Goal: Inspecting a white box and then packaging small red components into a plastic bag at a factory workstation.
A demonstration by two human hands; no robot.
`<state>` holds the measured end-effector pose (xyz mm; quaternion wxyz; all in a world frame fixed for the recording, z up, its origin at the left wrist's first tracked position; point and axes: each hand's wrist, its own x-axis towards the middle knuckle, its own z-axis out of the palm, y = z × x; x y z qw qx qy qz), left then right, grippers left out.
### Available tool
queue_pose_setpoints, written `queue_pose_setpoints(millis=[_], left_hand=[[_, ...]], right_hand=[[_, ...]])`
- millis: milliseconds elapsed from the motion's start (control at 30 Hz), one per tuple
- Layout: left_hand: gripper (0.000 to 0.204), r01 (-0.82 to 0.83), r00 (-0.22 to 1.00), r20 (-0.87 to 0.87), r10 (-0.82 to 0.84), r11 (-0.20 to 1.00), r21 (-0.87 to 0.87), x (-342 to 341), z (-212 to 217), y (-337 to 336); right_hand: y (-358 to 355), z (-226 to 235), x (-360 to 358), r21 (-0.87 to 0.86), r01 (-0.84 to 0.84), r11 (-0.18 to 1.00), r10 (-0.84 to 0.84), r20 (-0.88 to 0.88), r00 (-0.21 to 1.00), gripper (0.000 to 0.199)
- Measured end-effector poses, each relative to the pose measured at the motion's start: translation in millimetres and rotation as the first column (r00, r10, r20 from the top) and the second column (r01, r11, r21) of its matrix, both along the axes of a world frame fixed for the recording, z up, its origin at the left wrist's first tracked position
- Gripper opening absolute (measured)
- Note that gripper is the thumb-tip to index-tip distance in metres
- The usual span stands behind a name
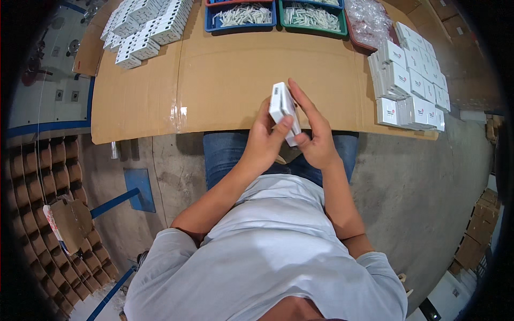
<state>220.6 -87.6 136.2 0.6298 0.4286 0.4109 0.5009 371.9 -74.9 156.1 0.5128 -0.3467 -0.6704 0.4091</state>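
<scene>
A small white box (277, 102) is held tilted above the table's near edge, in front of my body. My left hand (263, 140) is closed round its left side, the thumb lying across the front. At the box's right side is my right hand (319, 140), its thumb by the lower end and its fingers reaching up along the far side. A dark gap runs down the box between two white parts; whether it is a lid or a sleeve I cannot tell. The right fingertips partly pass behind the box.
Cardboard covers the table (225, 80). Stacked white boxes (142, 32) stand far left; more white boxes (412, 88) are piled at the right. A blue tray (241, 30) and a green tray (313, 31) hold small white pieces. Beside them sits a bin of clear plastic bags (368, 21).
</scene>
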Motion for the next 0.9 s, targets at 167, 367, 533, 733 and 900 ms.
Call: queue_pose_setpoints(millis=[167,367,533,733,900], left_hand=[[0.063,-0.055,0.99,0.132,0.055,0.998,-0.007,-10,5,8],[0.07,-0.075,0.994,0.077,0.072,0.997,0.036,-9,5,10],[0.064,-0.103,0.991,0.091,0.102,0.995,-0.004,-6,6,8],[0.051,-0.127,0.987,0.091,0.129,0.992,-0.028,-1,5,6],[0.043,-0.152,0.982,0.1,0.158,0.986,-0.064,2,3,4]], right_hand=[[-2,-4,4,-0.001,-0.017,1.0,0.017,0.134,0.991,0.071],[-4,-7,4,-0.074,-0.054,0.996,0.056,0.035,0.998,0.054],[-6,-2,3,-0.077,-0.026,0.997,0.036,0.138,0.99,0.045],[-6,-6,4,-0.045,0.032,0.998,-0.023,0.181,0.983,0.042],[-3,-4,2,-0.059,0.071,0.996,-0.058,0.193,0.98,0.039]])
